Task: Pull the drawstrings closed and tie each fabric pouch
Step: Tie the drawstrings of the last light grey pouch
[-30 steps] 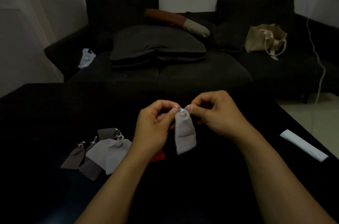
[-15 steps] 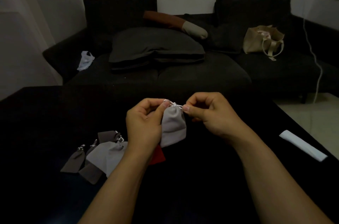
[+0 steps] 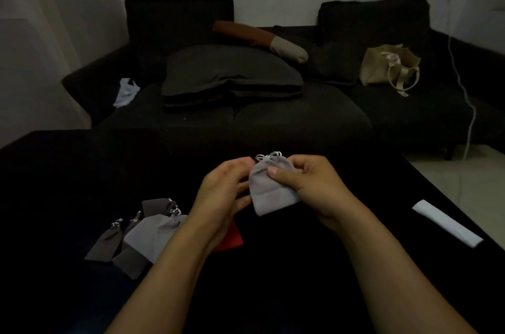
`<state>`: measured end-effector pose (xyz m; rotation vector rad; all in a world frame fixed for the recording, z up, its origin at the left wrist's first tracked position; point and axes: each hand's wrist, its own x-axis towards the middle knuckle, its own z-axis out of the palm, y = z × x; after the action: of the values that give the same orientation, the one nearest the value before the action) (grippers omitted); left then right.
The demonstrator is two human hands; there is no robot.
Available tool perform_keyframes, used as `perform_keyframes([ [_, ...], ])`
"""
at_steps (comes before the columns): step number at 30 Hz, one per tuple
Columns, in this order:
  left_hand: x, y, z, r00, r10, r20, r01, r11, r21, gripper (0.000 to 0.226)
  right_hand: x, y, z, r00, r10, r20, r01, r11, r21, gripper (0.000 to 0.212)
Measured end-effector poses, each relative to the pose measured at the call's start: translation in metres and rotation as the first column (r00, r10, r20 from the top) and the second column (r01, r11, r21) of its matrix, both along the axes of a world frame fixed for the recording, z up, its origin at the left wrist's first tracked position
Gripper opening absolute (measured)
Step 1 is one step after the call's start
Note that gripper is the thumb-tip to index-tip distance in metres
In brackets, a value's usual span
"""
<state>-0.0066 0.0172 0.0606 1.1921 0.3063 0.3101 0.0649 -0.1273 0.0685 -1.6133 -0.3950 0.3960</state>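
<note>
Dim room with a pale wall behind a dark fabric sofa (image 3: 273,120), viewed from the head camera over a black table surface (image 3: 300,279). On the sofa lie a large dark grey cushion (image 3: 232,74), a brown and cream bolster (image 3: 262,40), a beige tote bag with handles (image 3: 388,68) and a crumpled white plastic bag (image 3: 126,91). A white cable (image 3: 461,82) hangs down the wall at right to the tiled floor.

Centre, above the table: a light grey fabric drawstring pouch (image 3: 270,189), mouth gathered, with its white cord loops (image 3: 269,156) bunched at the top edge. The right hand (image 3: 314,186) grips the pouch's right side, thumb pressed on the front face and fingers curled behind. The left hand (image 3: 224,191) meets the pouch's left edge with curled fingers; whether it pinches the fabric or the cord cannot be told.

Lower left, on the table: a cluster of grey and dark taupe pouches (image 3: 144,235), overlapping one another, small white cords at their necks. A red fabric piece (image 3: 231,239) lies just beside the cluster, partly hidden by the left forearm. At far right, well apart, rests a folded white paper strip (image 3: 445,223).
</note>
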Motion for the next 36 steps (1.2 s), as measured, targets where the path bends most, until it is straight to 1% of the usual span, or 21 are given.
perform_keyframes([
  [2, -0.004, 0.001, -0.006, 1.0, 0.03, 0.002, -0.03, 0.973, 0.231, 0.021, -0.002, 0.003, 0.001, 0.997, 0.024, -0.079, -0.022, 0.999, 0.023, 0.018],
  [4, -0.006, 0.007, -0.007, 0.994, 0.104, 0.026, -0.107, 0.941, 0.321, 0.024, -0.001, 0.006, 0.001, 0.994, 0.066, -0.092, -0.064, 0.998, 0.023, 0.016],
  [6, -0.008, 0.017, -0.006, 0.994, 0.111, 0.013, -0.109, 0.934, 0.341, 0.026, 0.001, 0.006, 0.002, 0.994, 0.055, -0.095, -0.053, 0.998, 0.028, 0.013],
  [9, -0.014, 0.03, -0.008, 0.999, 0.015, -0.046, 0.002, 0.935, 0.356, 0.031, -0.004, 0.01, 0.001, 0.993, 0.016, -0.113, -0.012, 0.999, 0.038, 0.011],
  [11, -0.018, 0.038, -0.011, 0.998, 0.009, -0.062, 0.016, 0.926, 0.378, 0.02, -0.008, 0.018, 0.001, 0.995, 0.001, -0.103, 0.002, 1.0, 0.023, 0.011],
  [13, -0.022, 0.046, -0.012, 0.996, 0.071, -0.06, -0.042, 0.92, 0.39, 0.012, -0.012, 0.029, 0.002, 0.996, -0.012, -0.091, 0.014, 1.0, 0.018, 0.011],
  [15, -0.026, 0.053, -0.012, 0.992, 0.121, -0.041, -0.096, 0.915, 0.391, 0.011, -0.017, 0.037, 0.004, 0.997, -0.007, -0.082, 0.008, 1.0, 0.016, 0.013],
  [19, -0.038, 0.056, -0.008, 0.986, 0.163, -0.017, -0.146, 0.921, 0.36, 0.011, -0.028, 0.054, -0.002, 0.994, 0.095, -0.05, -0.097, 0.995, -0.033, 0.018],
  [20, -0.043, 0.06, -0.007, 0.982, 0.188, -0.015, -0.169, 0.913, 0.37, 0.01, -0.031, 0.06, -0.004, 0.996, 0.08, -0.033, -0.082, 0.995, -0.056, 0.016],
  [21, -0.045, 0.063, -0.007, 0.977, 0.213, -0.022, -0.188, 0.899, 0.395, 0.008, -0.033, 0.065, -0.007, 1.0, 0.029, -0.011, -0.03, 0.996, -0.082, 0.013],
  [23, -0.048, 0.073, -0.011, 0.957, 0.283, -0.066, -0.217, 0.847, 0.485, 0.006, -0.032, 0.074, -0.014, 0.997, -0.08, 0.012, 0.081, 0.991, -0.111, 0.008],
  [24, -0.048, 0.078, -0.015, 0.942, 0.323, -0.089, -0.225, 0.806, 0.548, 0.008, -0.031, 0.078, -0.018, 0.994, -0.108, 0.005, 0.107, 0.987, -0.124, 0.007],
  [27, -0.049, 0.09, -0.029, 0.9, 0.426, -0.095, -0.235, 0.656, 0.718, 0.012, -0.026, 0.09, -0.034, 0.992, -0.125, -0.006, 0.121, 0.971, -0.205, 0.022],
  [29, -0.048, 0.094, -0.038, 0.893, 0.439, -0.099, -0.213, 0.607, 0.765, 0.013, -0.022, 0.096, -0.044, 0.987, -0.158, 0.041, 0.163, 0.952, -0.257, 0.028],
  [31, -0.046, 0.098, -0.046, 0.899, 0.422, -0.118, -0.163, 0.574, 0.803, 0.016, -0.019, 0.098, -0.053, 0.968, -0.213, 0.131, 0.243, 0.924, -0.295, 0.027],
  [33, -0.044, 0.103, -0.054, 0.904, 0.408, -0.129, -0.112, 0.516, 0.849, 0.018, -0.017, 0.1, -0.061, 0.961, -0.174, 0.215, 0.241, 0.908, -0.344, 0.026],
  [36, -0.039, 0.106, -0.059, 0.895, 0.398, -0.202, 0.012, 0.432, 0.902, 0.008, -0.015, 0.102, -0.071, 0.964, -0.015, 0.264, 0.145, 0.866, -0.479, 0.018],
])
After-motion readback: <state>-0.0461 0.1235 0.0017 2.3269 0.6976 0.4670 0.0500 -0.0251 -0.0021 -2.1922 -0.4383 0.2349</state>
